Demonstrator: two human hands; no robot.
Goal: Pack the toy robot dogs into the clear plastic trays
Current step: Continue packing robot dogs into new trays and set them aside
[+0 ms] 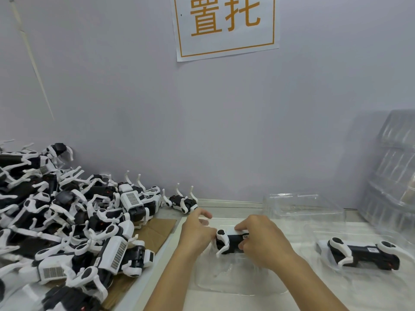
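Note:
A black-and-white toy robot dog [229,242] lies on its side in a clear plastic tray [224,281] at the table's middle. My right hand [262,241] grips the dog's front end, thumb on top and fingers curled under. My left hand [197,232] holds its rear end, index finger stretched out. To the right, a second dog [363,252] lies in another clear tray [359,272]. A large pile of loose dogs [67,221] covers the left side.
One dog [183,202] lies alone on its back by the wall. An upturned clear tray [303,209] sits behind the work spot, and a stack of clear trays [393,171] leans at the far right. Brown cardboard [157,232] lies under the pile.

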